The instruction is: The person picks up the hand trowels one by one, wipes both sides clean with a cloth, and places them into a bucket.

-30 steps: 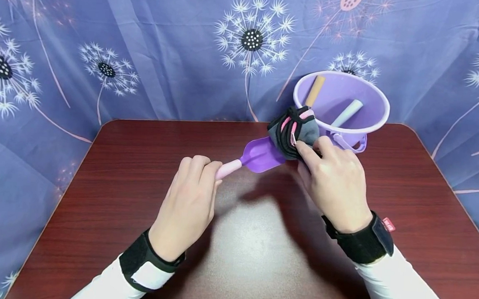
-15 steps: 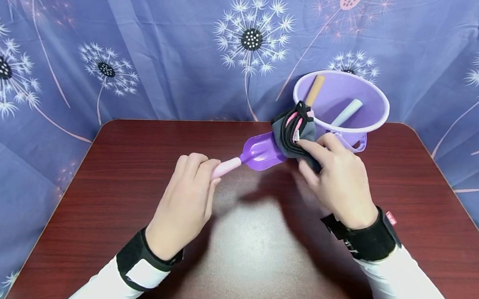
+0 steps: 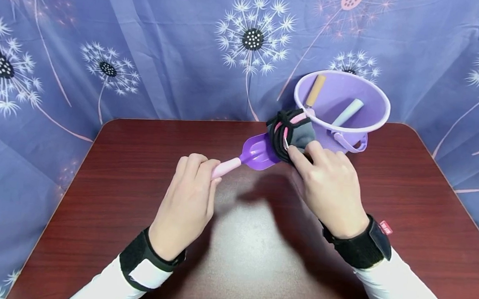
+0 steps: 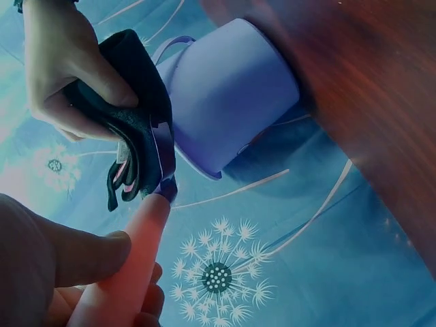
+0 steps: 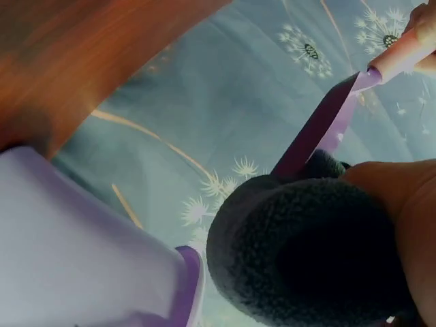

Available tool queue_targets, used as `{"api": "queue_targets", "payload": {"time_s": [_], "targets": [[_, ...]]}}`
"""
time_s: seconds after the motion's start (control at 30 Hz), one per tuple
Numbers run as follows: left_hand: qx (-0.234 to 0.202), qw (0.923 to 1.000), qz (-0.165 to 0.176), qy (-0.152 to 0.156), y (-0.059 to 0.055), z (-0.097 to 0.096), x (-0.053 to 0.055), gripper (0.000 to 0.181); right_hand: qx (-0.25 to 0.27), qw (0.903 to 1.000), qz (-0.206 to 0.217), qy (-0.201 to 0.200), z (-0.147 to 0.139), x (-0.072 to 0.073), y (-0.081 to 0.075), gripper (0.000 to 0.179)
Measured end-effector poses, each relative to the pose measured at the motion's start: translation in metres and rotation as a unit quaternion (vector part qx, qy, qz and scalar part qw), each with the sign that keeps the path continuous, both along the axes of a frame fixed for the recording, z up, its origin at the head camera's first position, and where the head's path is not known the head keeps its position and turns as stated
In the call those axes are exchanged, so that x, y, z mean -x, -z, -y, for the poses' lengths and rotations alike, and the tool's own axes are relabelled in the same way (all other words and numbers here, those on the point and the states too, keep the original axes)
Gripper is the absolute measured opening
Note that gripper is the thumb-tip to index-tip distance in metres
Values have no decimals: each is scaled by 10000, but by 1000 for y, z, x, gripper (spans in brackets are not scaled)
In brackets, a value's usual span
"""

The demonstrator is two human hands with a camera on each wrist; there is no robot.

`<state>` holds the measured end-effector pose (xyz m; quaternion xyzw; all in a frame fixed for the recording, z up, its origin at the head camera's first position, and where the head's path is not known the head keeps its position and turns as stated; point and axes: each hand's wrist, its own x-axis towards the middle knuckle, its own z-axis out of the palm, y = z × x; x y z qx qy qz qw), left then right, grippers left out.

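My left hand (image 3: pixel 186 196) grips the pink handle (image 3: pixel 226 168) of a toy shovel, thumb along it in the left wrist view. The shovel's purple blade (image 3: pixel 258 153) points right, held above the table. My right hand (image 3: pixel 330 188) pinches a dark grey folded cloth (image 3: pixel 304 136) with black edging, pink stripes and a small white label. This cloth (image 4: pixel 139 88) lies against the blade and covers its tip. In the right wrist view the fuzzy cloth (image 5: pixel 306 245) hides most of my right fingers.
A purple bucket (image 3: pixel 324 136) with a white rim stands at the back right, just behind the cloth. A tan handle (image 3: pixel 316 91) and a light blue handle (image 3: pixel 348 112) stick up inside it. A patterned blue curtain (image 3: pixel 180 48) hangs behind the dark red wooden table (image 3: pixel 139 147).
My right hand has moved the cloth right along the blade, then back left toward the handle. The left hand and shovel have barely shifted. The bucket stays put.
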<state>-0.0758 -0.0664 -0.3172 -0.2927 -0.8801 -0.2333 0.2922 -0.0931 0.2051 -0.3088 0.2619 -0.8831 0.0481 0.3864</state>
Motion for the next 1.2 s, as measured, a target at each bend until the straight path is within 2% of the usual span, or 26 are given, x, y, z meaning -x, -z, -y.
{"api": "queue_targets", "payload": {"time_s": [0.33,0.53,0.77,0.97,1.2], "targets": [[-141,9997,76,-175,4,3,4,21,-261,9979,-251,-539,10,-11,-20,17],[-360,9987,293,-229,4,5,4,21,-213,9959,-486,-726,14,-12,-21,20],[-428,9954,821,-254,3,6,5,17,-14,9920,-710,-1044,16,-11,-18,23],[-594,9909,1207,-11,2,7,7,16,127,9875,-863,-1310,19,-12,-19,21],[-808,9753,2046,212,-1,10,9,21,190,9819,-1068,-1556,20,-11,-18,22]]}}
